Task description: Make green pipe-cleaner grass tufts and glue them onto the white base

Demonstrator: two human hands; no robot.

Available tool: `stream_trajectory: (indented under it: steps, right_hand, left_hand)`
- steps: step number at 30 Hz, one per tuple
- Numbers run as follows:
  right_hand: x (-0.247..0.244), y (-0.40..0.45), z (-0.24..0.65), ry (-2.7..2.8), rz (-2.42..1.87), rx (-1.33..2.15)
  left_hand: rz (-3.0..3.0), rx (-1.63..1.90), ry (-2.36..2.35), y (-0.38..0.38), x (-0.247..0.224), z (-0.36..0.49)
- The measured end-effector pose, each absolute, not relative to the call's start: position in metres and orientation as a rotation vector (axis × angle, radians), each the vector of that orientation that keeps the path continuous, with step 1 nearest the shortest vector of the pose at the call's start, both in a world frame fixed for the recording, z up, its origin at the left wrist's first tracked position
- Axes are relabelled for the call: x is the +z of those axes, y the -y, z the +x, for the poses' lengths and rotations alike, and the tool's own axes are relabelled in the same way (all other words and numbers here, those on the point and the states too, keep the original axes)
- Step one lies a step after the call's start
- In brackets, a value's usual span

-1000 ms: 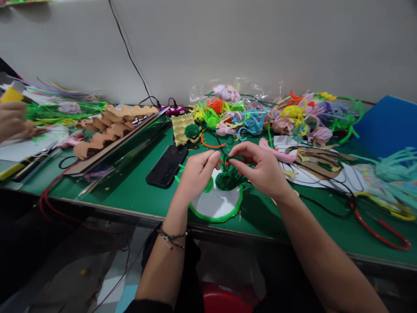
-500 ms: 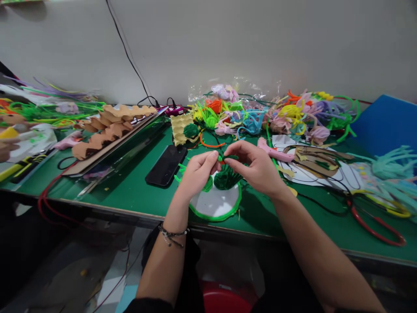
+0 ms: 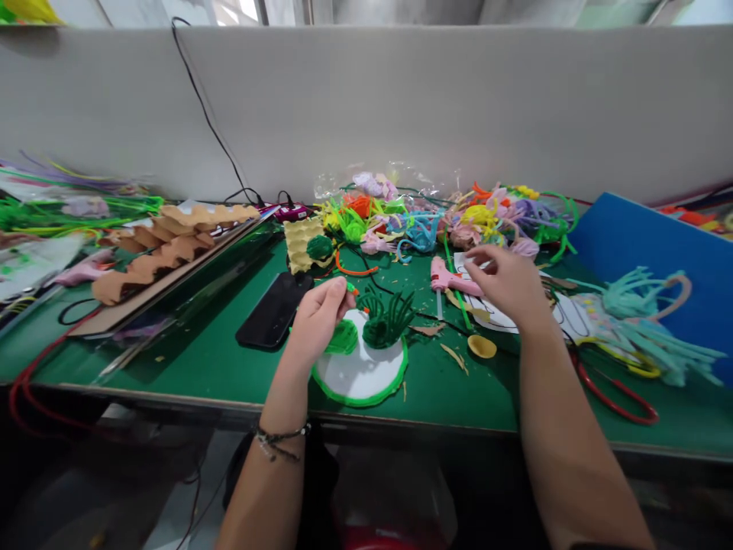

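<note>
One small green-and-orange piece is pinched between the thumb and fingers of my left hand, by the far edge of a green-rimmed white disc. On that disc I see a dark green tuft and a brighter green piece. My right hand, loosely curled with fingers parted, is at the pink glue gun; I cannot tell whether they touch. A phone lies on the worktop left of the disc.
</note>
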State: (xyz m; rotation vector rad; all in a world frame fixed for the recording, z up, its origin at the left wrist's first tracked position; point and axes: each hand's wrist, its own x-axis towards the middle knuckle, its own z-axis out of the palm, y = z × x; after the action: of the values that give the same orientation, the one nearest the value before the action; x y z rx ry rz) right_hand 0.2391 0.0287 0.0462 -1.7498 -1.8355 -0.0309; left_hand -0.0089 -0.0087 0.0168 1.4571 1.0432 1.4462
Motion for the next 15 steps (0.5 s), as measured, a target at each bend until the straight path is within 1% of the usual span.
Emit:
stream_trajectory:
  steps: [3, 4, 8, 15]
  right_hand:
    - [0.025, -0.042, 0.246, 2.145, -2.062, -0.258]
    - [0.018, -0.045, 0.244, 2.198, -2.091, -0.267]
    - [0.002, -0.054, 0.233, 2.203, -2.165, -0.328]
    - [0.0, -0.058, 0.236, 2.189, -2.174, -0.352]
  left_hand:
    - [1.419, 1.454, -1.014, 0.007, 0.015, -0.007]
    - [1.406, 1.456, -1.002, 0.006, 0.014, -0.007]
    - [1.367, 1.452, -0.998, 0.005, 0.014, -0.006]
    - [1.354, 1.471, -1.023, 0.008, 0.016, -0.012]
